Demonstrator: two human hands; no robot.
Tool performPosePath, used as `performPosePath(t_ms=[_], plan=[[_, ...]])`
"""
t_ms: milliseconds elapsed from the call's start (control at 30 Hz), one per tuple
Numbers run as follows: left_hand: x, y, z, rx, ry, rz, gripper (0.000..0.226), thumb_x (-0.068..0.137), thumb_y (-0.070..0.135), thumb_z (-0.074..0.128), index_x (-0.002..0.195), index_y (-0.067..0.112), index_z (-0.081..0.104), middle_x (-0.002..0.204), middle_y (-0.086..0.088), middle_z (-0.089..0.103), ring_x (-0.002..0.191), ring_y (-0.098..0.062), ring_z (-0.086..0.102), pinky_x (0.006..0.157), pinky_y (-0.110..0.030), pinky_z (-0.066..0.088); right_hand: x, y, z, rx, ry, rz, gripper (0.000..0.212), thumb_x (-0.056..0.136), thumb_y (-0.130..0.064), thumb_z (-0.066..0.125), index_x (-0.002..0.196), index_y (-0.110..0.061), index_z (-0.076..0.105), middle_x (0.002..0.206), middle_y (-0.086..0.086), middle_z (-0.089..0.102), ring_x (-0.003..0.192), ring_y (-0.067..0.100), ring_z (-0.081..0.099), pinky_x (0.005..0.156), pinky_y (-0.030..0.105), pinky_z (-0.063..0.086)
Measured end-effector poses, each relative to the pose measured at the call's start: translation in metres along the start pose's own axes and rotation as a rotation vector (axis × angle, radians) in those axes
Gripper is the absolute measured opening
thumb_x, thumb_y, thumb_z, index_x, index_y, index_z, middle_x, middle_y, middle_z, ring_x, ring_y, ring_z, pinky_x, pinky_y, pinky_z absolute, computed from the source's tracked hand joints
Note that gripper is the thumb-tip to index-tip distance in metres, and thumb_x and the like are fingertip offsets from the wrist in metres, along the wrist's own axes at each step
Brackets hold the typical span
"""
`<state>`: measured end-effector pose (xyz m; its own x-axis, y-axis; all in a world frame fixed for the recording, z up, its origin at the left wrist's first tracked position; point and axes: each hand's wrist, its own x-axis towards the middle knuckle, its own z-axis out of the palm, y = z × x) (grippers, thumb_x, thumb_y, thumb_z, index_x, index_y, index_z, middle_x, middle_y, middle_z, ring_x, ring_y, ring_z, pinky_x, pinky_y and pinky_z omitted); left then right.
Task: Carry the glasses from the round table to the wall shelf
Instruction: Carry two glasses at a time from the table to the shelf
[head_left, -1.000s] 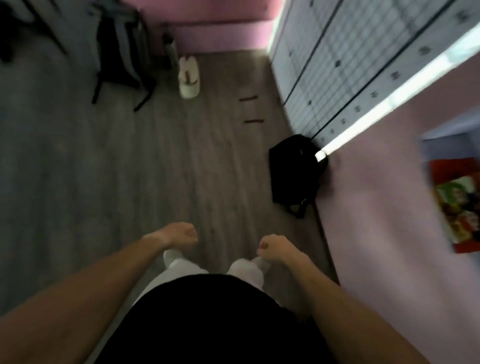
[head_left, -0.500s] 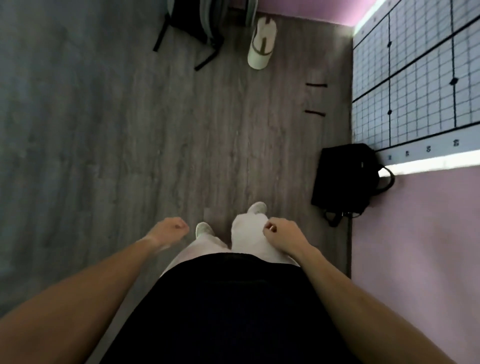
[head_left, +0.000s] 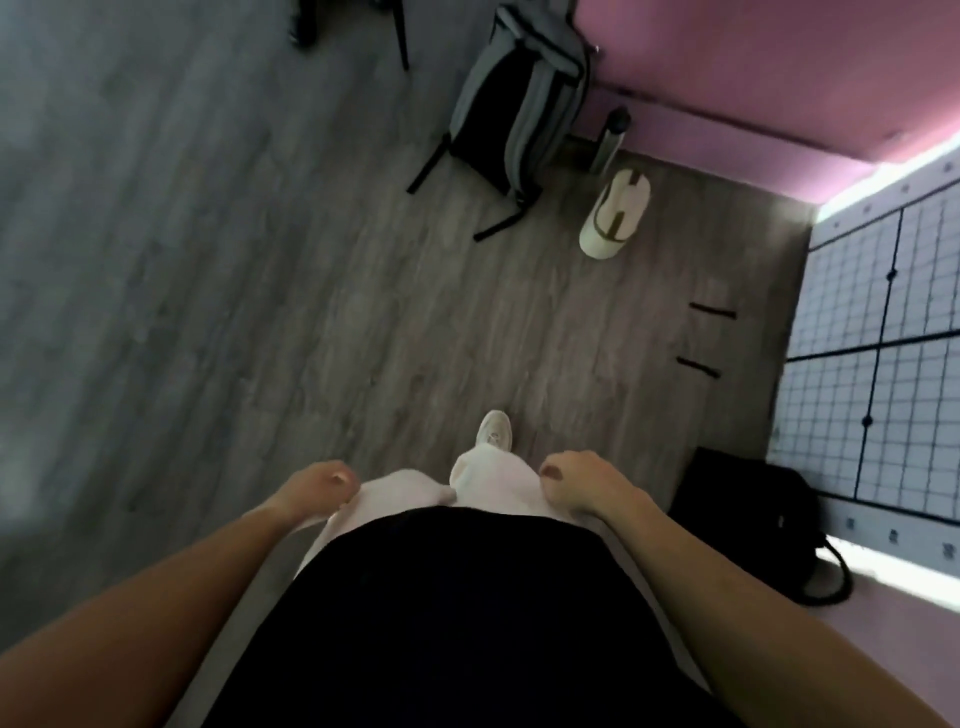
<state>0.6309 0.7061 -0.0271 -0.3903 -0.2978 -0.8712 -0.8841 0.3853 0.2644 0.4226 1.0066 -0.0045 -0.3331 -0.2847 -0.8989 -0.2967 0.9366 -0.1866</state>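
I look straight down at a grey wood floor. No glasses, round table or wall shelf are in view. My left hand (head_left: 317, 488) hangs by my left thigh with its fingers curled shut and nothing in it. My right hand (head_left: 582, 483) hangs by my right thigh, also curled into a loose fist and holding nothing. One white shoe (head_left: 494, 428) steps forward between the hands, below my black shirt and pale trousers.
A grey and black backpack (head_left: 519, 98) leans near the pink wall (head_left: 753, 62) ahead. A white cap (head_left: 615, 213) and a dark bottle (head_left: 613, 135) lie beside it. A black bag (head_left: 748, 514) sits at the right below a white gridded panel (head_left: 872, 353).
The view has swung left and the far wall has come nearer as I walk. The black bag slid to the lower right. Both hands stay curled at my sides.
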Motion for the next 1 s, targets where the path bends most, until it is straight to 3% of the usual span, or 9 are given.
performPosePath(t_ms=[100,200,300,467,633,767,867,1000], plan=[[0.015,0.045,-0.035,-0.035,0.103,0.046,0.018,0.088,0.018,0.06,0.074,0.026,0.066,0.093,-0.008,0.074,0.096,-0.027,0.07,0.089,-0.038,0.052,0.019,0.003,-0.055,-0.066,0.035,-0.026,0.04,0.088,-0.033,0.042,0.115,-0.02,0.068,0.125,0.009,0.068,0.113,0.034,0.061,0.09,0.04,0.051],[0.027,0.09,-0.063,-0.079,0.14,0.088,0.016,0.086,0.021,0.061,0.074,0.031,0.065,0.085,0.004,0.071,0.09,-0.021,0.067,0.088,-0.034,0.05,0.039,-0.003,-0.096,-0.083,0.039,-0.004,0.035,0.09,-0.029,0.046,0.114,-0.019,0.069,0.124,0.009,0.068,0.114,0.034,0.061,0.09,0.038,0.05],[0.043,0.11,-0.084,-0.033,0.087,0.093,0.014,0.085,0.028,0.059,0.073,0.036,0.062,0.084,0.011,0.069,0.087,-0.015,0.066,0.087,-0.032,0.05,0.059,-0.017,-0.124,-0.071,0.017,-0.02,0.034,0.087,-0.034,0.046,0.109,-0.023,0.069,0.121,0.008,0.069,0.111,0.034,0.062,0.091,0.041,0.053],[0.082,0.12,-0.13,0.016,0.012,0.075,0.005,0.089,0.031,0.06,0.088,0.032,0.066,0.094,0.004,0.066,0.1,-0.02,0.064,0.088,-0.029,0.046,0.093,-0.059,-0.159,-0.072,-0.028,-0.023,0.037,0.084,-0.032,0.044,0.108,-0.02,0.069,0.12,0.01,0.069,0.111,0.034,0.062,0.093,0.041,0.052],[0.129,0.14,-0.195,0.003,0.085,0.082,0.009,0.09,0.034,0.056,0.092,0.033,0.065,0.11,0.001,0.07,0.106,-0.02,0.063,0.091,-0.031,0.046,0.122,-0.114,-0.208,-0.075,-0.077,-0.02,0.022,0.09,-0.023,0.042,0.079,-0.016,0.059,0.101,0.01,0.065,0.103,0.035,0.063,0.077,0.036,0.045],[0.158,0.154,-0.262,0.07,0.05,0.087,0.024,0.094,0.032,0.051,0.107,0.023,0.068,0.117,-0.001,0.068,0.112,-0.022,0.061,0.095,-0.031,0.044,0.145,-0.161,-0.266,0.036,-0.014,0.031,0.034,0.092,-0.029,0.042,0.11,-0.019,0.069,0.121,0.008,0.067,0.11,0.03,0.061,0.092,0.037,0.049],[0.179,0.155,-0.312,0.067,0.022,0.083,0.022,0.092,0.03,0.051,0.103,0.02,0.068,0.112,-0.002,0.07,0.105,-0.022,0.063,0.094,-0.033,0.048,0.166,-0.193,-0.309,0.079,0.105,0.022,0.036,0.089,-0.036,0.041,0.11,-0.026,0.069,0.12,0.007,0.068,0.107,0.028,0.062,0.093,0.038,0.049],[0.203,0.155,-0.357,0.066,0.012,0.085,0.021,0.093,0.026,0.054,0.105,0.018,0.069,0.114,-0.005,0.07,0.109,-0.024,0.063,0.097,-0.034,0.047,0.181,-0.238,-0.355,-0.016,0.104,-0.029,0.031,0.09,-0.033,0.041,0.104,-0.025,0.068,0.109,0.004,0.07,0.095,0.025,0.063,0.086,0.04,0.052]])
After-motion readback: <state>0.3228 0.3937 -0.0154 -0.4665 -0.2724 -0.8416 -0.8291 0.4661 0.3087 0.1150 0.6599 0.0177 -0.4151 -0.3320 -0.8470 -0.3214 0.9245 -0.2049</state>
